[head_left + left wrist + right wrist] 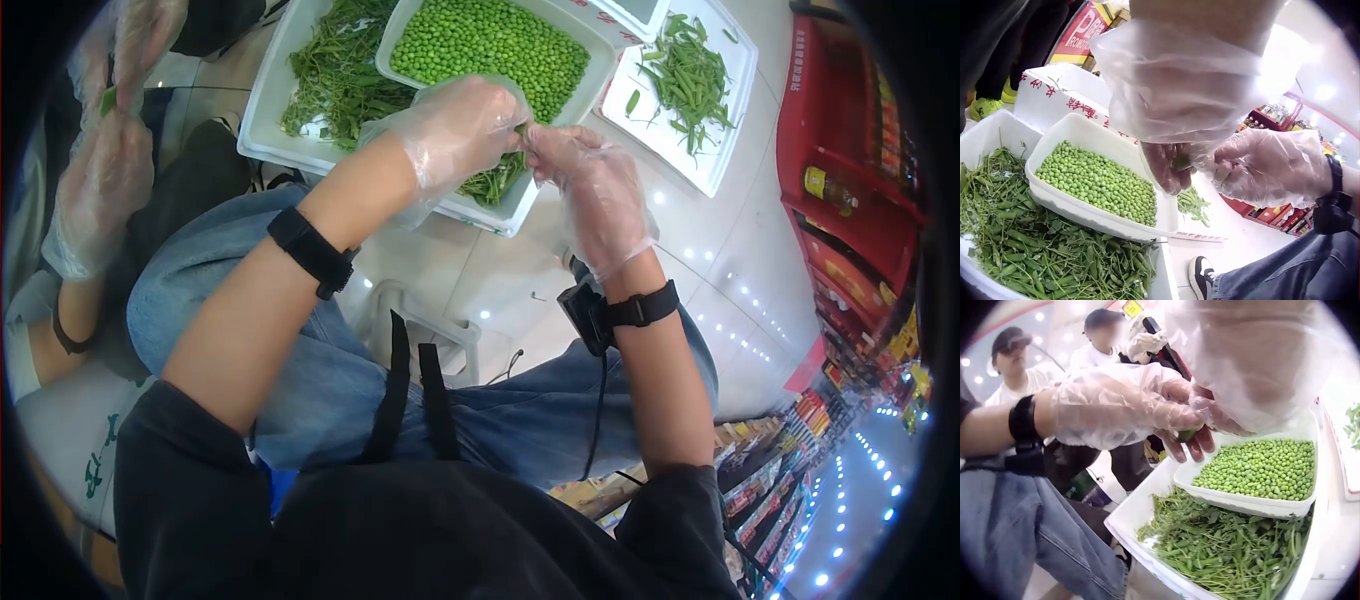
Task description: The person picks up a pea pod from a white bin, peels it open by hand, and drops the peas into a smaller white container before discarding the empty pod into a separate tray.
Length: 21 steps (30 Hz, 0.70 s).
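Both hands wear clear plastic gloves and meet fingertip to fingertip above the tub of shelled peas [480,45]. Between the fingers of the left hand [465,125] is a green pea pod [1188,433], pinched and partly covered by them. The right hand [595,180] pinches at the same pod from the other side, its thumb and fingers close against the left fingertips. In the left wrist view the pod [1182,161] shows only as a small green piece. Below the hands, a white foam box [262,125] holds green stems and opened pods [1060,256].
The pea tub's white rim [1041,181] overlaps the foam box. A white foam lid [720,165] with whole pods [690,85] lies on the tiled floor to the right. Another person's gloved hands [100,190] are at far left. Red store shelves [820,150] stand at right.
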Available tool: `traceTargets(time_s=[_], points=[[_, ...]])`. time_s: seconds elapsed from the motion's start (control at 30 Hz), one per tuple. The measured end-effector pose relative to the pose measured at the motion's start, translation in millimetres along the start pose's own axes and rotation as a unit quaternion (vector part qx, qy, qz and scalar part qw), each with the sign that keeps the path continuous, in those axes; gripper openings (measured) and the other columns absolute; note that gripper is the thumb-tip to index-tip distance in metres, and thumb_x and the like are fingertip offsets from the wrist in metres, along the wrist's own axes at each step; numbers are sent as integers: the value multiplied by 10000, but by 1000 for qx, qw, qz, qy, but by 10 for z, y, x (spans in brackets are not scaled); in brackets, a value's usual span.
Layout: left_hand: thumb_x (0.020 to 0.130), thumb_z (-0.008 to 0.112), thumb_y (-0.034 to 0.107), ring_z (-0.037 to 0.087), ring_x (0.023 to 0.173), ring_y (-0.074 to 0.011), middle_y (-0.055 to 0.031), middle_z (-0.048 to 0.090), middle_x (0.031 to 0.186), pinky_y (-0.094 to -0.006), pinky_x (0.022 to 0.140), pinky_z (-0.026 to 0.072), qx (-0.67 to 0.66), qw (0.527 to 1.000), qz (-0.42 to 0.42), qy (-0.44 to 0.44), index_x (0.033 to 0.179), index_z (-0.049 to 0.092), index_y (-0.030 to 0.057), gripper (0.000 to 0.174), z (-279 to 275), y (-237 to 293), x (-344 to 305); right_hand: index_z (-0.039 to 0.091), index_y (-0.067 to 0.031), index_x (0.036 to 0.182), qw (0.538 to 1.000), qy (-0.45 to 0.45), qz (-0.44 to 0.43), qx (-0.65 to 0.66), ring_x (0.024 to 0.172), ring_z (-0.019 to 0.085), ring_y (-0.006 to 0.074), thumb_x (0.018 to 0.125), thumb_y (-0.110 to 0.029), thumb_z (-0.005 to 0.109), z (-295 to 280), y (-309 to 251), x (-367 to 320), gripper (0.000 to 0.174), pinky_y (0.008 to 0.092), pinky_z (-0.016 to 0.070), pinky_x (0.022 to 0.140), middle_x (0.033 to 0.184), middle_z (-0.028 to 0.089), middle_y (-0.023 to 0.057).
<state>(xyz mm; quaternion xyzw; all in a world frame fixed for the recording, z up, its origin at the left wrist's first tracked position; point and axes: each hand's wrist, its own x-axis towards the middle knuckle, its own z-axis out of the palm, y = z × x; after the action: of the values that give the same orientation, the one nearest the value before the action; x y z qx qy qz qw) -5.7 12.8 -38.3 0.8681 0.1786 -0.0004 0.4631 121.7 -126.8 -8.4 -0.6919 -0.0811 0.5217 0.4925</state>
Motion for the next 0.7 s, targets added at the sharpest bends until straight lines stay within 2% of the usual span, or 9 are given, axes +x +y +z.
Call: traceTargets(time_s=[0.07, 0.13, 0.27, 0.37, 0.5, 0.6, 0.67, 0.7], points=[[934, 651, 147, 662, 819, -388, -222, 659, 862, -438, 736, 518, 21, 999, -16, 24, 977, 655, -39, 191, 14, 15, 12, 708, 89, 1021, 999, -9, -31, -16, 814, 653, 150, 869, -123, 787, 10, -61, 0, 272, 265, 520, 762, 917, 720, 114], [965, 612, 172, 657, 806, -387, -220, 653, 850, -440, 730, 514, -13, 1000, -10, 17, 976, 640, -49, 223, -19, 19, 16, 705, 96, 1043, 993, -5, -107, -45, 833, 672, 148, 877, -107, 766, 22, -122, -10, 269, 268, 534, 795, 931, 731, 124], [1046, 497, 241, 638, 787, -386, -221, 637, 845, -439, 720, 501, -61, 998, 22, -1, 1008, 604, -65, 327, 3, 43, -37, 699, 105, 1067, 991, -31, -112, -68, 821, 689, 153, 890, -88, 737, -12, -214, -29, 264, 279, 550, 803, 923, 738, 131], [1070, 461, 257, 633, 807, -370, -224, 641, 864, -432, 728, 503, -50, 997, 51, -24, 1083, 591, -55, 339, -30, 107, -86, 705, 104, 1040, 989, -32, -128, -65, 777, 690, 158, 894, -65, 717, -35, -210, -41, 224, 282, 559, 771, 882, 737, 124], [1080, 446, 287, 631, 826, -352, -217, 655, 887, -420, 752, 505, -62, 996, 55, -17, 1114, 588, -46, 364, 55, 84, -127, 721, 93, 984, 990, -30, -117, -71, 759, 678, 158, 888, -61, 733, -36, -249, -94, 182, 273, 547, 736, 855, 729, 115], [1085, 429, 323, 638, 830, -318, -181, 676, 900, -401, 791, 506, -49, 992, 115, -20, 1115, 592, -41, 401, 49, 74, -109, 729, 80, 969, 991, -29, -118, -50, 743, 656, 154, 891, -74, 739, -69, -208, -62, 173, 267, 530, 717, 836, 719, 104], [1078, 447, 326, 656, 855, -260, -133, 682, 887, -368, 818, 503, -157, 985, 52, -49, 1116, 611, -39, 403, -33, 138, -107, 731, 74, 969, 992, -23, -119, -39, 735, 645, 153, 892, -83, 741, -85, -195, -47, 175, 266, 523, 710, 830, 714, 98], [1078, 447, 326, 656, 855, -260, -133, 682, 887, -368, 818, 503, -158, 985, 52, -48, 1116, 611, -39, 403, -71, 168, -93, 731, 70, 977, 992, -16, -122, -26, 736, 638, 154, 894, -90, 738, -81, -213, -51, 181, 269, 519, 712, 834, 713, 95]])
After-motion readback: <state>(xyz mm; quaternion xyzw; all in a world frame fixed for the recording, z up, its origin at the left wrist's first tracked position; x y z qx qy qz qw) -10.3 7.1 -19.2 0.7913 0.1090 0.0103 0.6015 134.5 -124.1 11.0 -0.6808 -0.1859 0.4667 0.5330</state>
